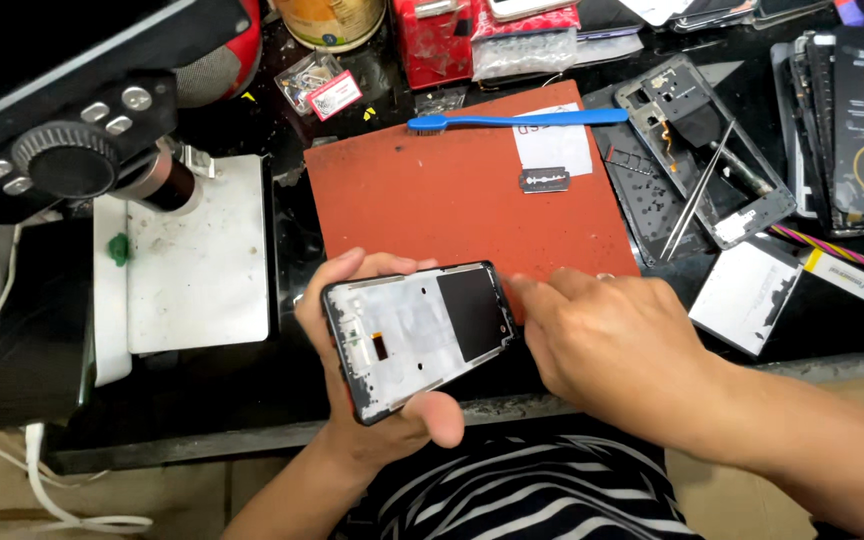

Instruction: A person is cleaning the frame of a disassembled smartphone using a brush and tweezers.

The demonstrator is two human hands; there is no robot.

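My left hand (372, 420) holds an opened phone frame (420, 335) from beneath, thumb on its near edge and fingers curled over its far edge. The frame shows a pale inner plate with a dark square patch at its right. My right hand (617, 345) rests at the frame's right end, fingertips touching its corner. Both hands hover over the near edge of a red work mat (432, 190) on a dark bench.
A blue toothbrush (517, 120) and a razor blade (544, 180) lie on the mat's far side. Right of the mat lies another gutted phone frame (697, 150) with tweezers (697, 190) across it. A microscope (82, 150) and white plate (202, 250) stand at left.
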